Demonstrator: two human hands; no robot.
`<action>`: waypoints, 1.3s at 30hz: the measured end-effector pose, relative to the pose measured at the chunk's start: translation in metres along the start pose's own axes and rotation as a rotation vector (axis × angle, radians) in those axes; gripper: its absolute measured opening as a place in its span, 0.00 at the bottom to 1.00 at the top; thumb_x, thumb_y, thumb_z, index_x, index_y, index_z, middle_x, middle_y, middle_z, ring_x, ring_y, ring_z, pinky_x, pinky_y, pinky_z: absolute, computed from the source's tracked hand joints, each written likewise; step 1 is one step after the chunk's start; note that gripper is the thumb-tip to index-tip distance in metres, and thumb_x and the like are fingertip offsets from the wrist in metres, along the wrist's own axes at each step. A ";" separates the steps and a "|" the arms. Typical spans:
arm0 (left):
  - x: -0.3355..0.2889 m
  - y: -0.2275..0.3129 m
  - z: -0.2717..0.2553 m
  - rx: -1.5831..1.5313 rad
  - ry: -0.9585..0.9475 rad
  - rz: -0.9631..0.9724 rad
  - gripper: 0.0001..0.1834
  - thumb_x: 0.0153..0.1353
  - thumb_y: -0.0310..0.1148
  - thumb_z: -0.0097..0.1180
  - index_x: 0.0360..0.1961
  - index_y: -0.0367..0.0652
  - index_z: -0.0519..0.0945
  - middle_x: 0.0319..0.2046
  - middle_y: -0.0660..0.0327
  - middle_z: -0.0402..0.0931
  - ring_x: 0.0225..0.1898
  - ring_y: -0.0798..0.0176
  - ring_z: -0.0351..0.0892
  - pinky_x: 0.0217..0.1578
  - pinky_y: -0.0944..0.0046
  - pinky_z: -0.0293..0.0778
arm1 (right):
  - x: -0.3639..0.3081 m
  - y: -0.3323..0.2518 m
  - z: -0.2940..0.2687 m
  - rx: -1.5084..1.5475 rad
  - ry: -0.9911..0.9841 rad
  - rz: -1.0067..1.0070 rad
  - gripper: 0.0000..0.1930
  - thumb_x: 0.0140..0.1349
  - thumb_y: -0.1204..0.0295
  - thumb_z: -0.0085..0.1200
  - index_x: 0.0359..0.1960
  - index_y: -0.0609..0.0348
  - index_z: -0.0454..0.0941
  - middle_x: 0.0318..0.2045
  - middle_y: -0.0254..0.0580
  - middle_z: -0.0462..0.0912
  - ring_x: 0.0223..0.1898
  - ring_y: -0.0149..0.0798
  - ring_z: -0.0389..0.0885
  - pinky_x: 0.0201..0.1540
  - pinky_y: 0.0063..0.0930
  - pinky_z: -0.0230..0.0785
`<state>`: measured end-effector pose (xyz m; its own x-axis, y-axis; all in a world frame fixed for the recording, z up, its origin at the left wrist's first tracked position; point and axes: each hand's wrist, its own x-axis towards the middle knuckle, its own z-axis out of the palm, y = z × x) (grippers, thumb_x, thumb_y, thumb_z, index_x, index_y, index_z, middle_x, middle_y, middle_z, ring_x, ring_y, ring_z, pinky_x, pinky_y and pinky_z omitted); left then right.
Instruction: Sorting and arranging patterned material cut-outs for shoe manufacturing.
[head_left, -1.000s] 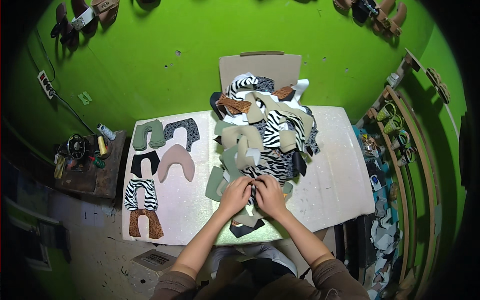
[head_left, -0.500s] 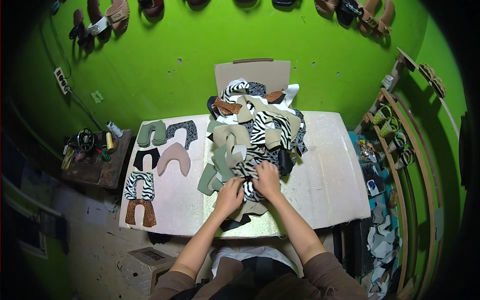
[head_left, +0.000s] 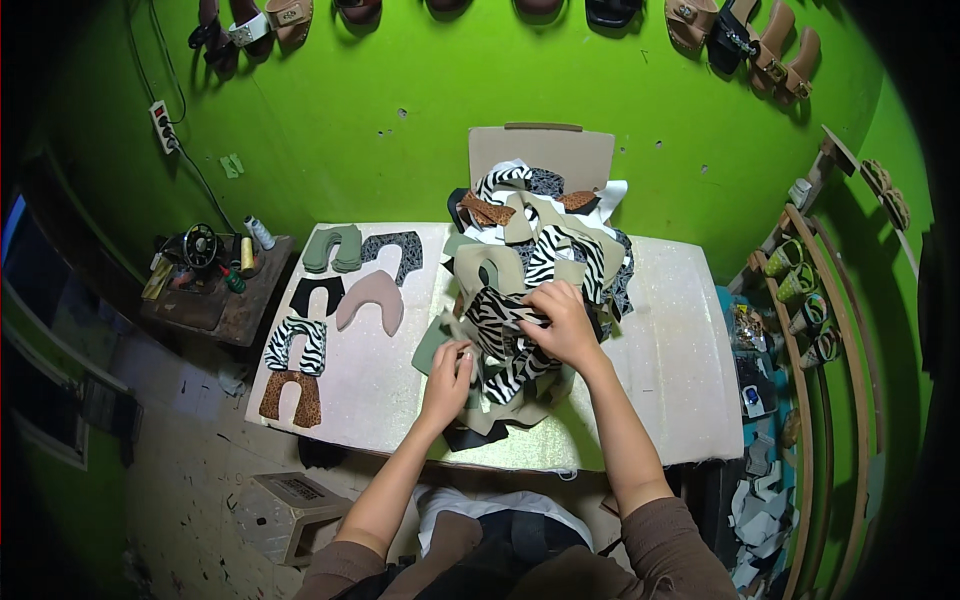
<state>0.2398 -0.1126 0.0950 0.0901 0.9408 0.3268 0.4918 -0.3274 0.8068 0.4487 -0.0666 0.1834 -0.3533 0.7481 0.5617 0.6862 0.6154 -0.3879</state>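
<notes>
A heap of cut pieces (head_left: 570,272) is covering the middle of the desk (head_left: 665,360). On the heap's near part, the right hand (head_left: 562,322) is pinching a zebra-print piece (head_left: 496,318) in its grip. At the heap's left edge, the left hand (head_left: 448,380) is curling its fingers; I cannot tell whether its grip is grasping anything. Left of the heap, a green stack (head_left: 320,256), a pink arch (head_left: 373,286) and a leopard-print piece (head_left: 306,405) are lying.

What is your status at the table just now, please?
Right hand: fingers on zebra piece. Left hand: at left edge of pile, grip unclear. In the way: loose pieces of the pile, crowded around the zebra piece.
</notes>
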 end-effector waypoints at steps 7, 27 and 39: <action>0.020 0.013 -0.027 -0.008 0.229 0.131 0.27 0.56 0.38 0.55 0.54 0.36 0.65 0.50 0.48 0.64 0.52 0.48 0.66 0.55 0.58 0.60 | 0.011 -0.005 0.009 0.125 -0.125 -0.081 0.13 0.45 0.67 0.60 0.33 0.56 0.76 0.33 0.38 0.75 0.42 0.43 0.71 0.53 0.35 0.57; 0.013 0.023 -0.027 -0.876 -0.397 -0.368 0.16 0.63 0.28 0.47 0.51 0.37 0.64 0.37 0.57 0.77 0.36 0.65 0.79 0.37 0.68 0.76 | -0.017 -0.010 0.028 0.363 -0.184 0.210 0.23 0.46 0.69 0.61 0.46 0.56 0.73 0.42 0.45 0.77 0.45 0.45 0.75 0.48 0.32 0.67; -0.006 -0.019 -0.042 -0.927 -0.178 -0.438 0.15 0.63 0.29 0.47 0.51 0.40 0.65 0.31 0.62 0.75 0.31 0.69 0.77 0.33 0.70 0.76 | -0.040 -0.021 0.085 1.765 -0.278 0.823 0.18 0.59 0.76 0.51 0.49 0.55 0.61 0.43 0.46 0.76 0.41 0.38 0.77 0.43 0.26 0.71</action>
<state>0.1932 -0.1155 0.0983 0.2275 0.9684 -0.1026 -0.3396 0.1776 0.9237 0.3943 -0.0880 0.1066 -0.5277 0.8366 -0.1470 -0.5217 -0.4558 -0.7212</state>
